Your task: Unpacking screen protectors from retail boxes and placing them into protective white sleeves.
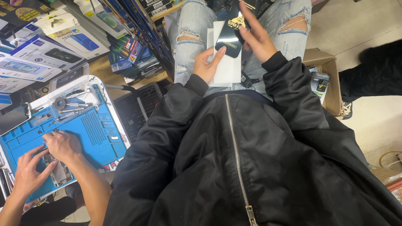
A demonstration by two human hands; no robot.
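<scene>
Screen protector: a dark glossy screen protector with rounded corners is held over the person's lap, above ripped light-blue jeans.
White sleeve: a flat white packet lies under the dark sheet, resting on the thighs.
Left hand: the left hand closes lightly on the lower left edge of the white packet, its forefinger tip touching the bottom corner of the dark sheet.
Right hand: the right hand has its fingers spread flat across the dark sheet's upper right side; a pinch cannot be made out.
Clothing: a black zip-up jacket fills the lower frame, sleeves reaching to both wrists.
Co-worker: at lower left another person's two hands work on an opened phone lying on a blue repair mat.
Tools: small metal tools sit in a clear tray at the mat's top edge.
Surroundings: boxed phone accessories crowd the shelf at upper left; an open cardboard box stands on the floor just beside the right elbow.
</scene>
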